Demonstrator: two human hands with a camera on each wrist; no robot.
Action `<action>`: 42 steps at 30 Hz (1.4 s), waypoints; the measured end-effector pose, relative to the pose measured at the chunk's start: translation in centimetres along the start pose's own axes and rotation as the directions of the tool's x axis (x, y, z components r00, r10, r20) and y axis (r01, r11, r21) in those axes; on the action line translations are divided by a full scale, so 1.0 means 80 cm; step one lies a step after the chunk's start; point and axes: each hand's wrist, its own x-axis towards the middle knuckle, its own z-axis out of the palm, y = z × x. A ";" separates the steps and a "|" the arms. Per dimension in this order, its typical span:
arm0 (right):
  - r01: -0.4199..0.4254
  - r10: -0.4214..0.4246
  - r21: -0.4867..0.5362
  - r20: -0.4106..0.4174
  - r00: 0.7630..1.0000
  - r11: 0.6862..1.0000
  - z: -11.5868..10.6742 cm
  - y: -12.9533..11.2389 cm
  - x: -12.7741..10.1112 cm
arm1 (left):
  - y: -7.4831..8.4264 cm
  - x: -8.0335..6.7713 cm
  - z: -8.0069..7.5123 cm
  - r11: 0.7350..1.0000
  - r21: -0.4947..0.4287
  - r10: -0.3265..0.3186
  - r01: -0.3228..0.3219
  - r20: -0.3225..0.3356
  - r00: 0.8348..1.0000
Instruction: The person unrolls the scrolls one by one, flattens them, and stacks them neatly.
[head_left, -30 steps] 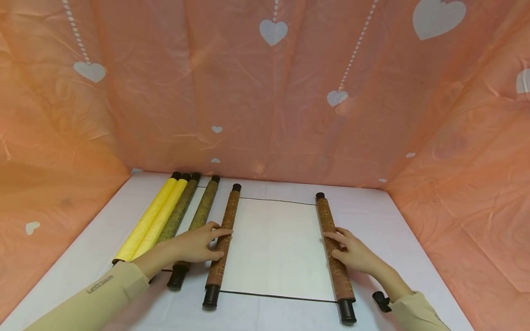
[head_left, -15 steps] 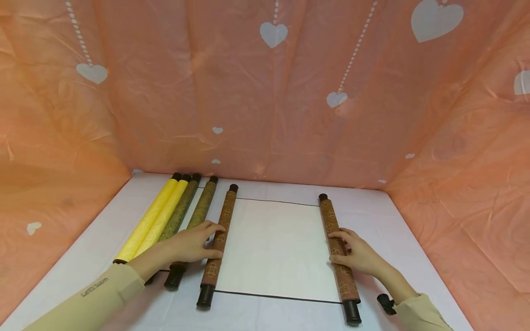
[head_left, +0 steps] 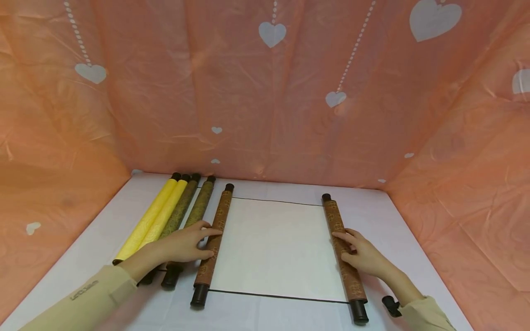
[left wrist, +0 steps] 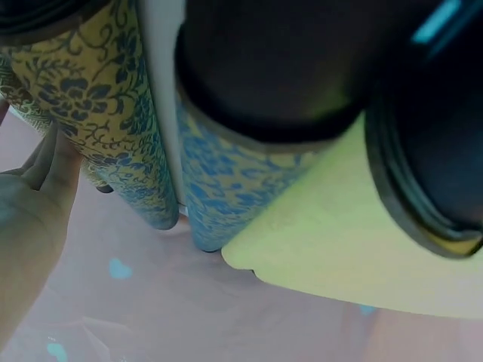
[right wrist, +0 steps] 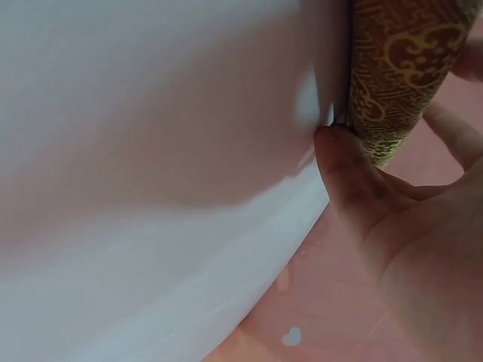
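A scroll lies partly unrolled on the white table (head_left: 290,317). Its white sheet (head_left: 273,246) spreads between two brown patterned rolls with black end caps. My left hand (head_left: 209,241) holds the left roll (head_left: 218,216) near its middle, fingers over the top and thumb lower down. My right hand (head_left: 345,243) grips the right roll (head_left: 333,218). In the right wrist view the thumb (right wrist: 347,173) presses the right roll (right wrist: 392,68) where the sheet (right wrist: 151,151) meets it. The left wrist view shows only my palm (left wrist: 30,226) beside dark-capped rolls.
Two yellow scrolls (head_left: 151,220) and two olive scrolls (head_left: 186,211) lie side by side left of the open one, the nearest close to the left roll. Pink cloth walls (head_left: 265,92) with white hearts close in the table at the back and both sides.
The two brown rolls have moved apart, the left one leftward towards the olive scrolls and the right one rightward. More white sheet shows between them. Both hands moved with their rolls.
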 end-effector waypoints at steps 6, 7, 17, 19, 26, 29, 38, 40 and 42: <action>-0.013 0.013 -0.002 0.010 1.000 1.000 -0.003 0.002 -0.002 | 0.001 -0.004 -0.004 0.999 0.028 -0.028 0.028 -0.004 1.000; -0.013 0.013 -0.002 0.008 1.000 1.000 -0.003 0.003 -0.003 | 0.002 -0.005 -0.004 0.999 0.028 -0.035 0.035 -0.011 0.999; -0.006 0.005 -0.018 -0.034 0.999 1.000 -0.003 0.006 -0.008 | 0.000 -0.008 -0.002 0.997 0.050 -0.045 0.050 -0.097 0.994; 0.000 -0.002 -0.026 -0.048 0.999 1.000 -0.003 0.007 -0.008 | 0.000 -0.008 0.000 0.997 0.046 -0.055 0.060 -0.094 0.994; 0.000 -0.007 -0.049 -0.135 0.991 0.999 -0.005 0.013 -0.014 | 0.000 -0.006 -0.002 0.995 -0.053 -0.083 0.079 -0.076 0.994; 0.001 -0.007 -0.039 -0.146 0.989 0.999 -0.007 0.016 -0.017 | 0.000 -0.007 -0.004 0.993 -0.086 -0.081 0.076 -0.063 0.995; -0.035 0.034 -0.018 -0.085 0.996 0.999 -0.015 0.023 -0.024 | -0.003 -0.012 -0.004 0.987 -0.109 -0.122 0.122 0.007 0.992; -0.059 0.057 -0.027 -0.061 0.997 0.998 -0.018 0.023 -0.025 | -0.005 -0.012 -0.003 0.989 -0.082 -0.126 0.126 0.002 0.992; -0.086 0.085 -0.022 -0.039 0.996 0.996 -0.019 0.025 -0.026 | -0.006 -0.013 -0.002 0.990 -0.057 -0.128 0.127 -0.007 0.992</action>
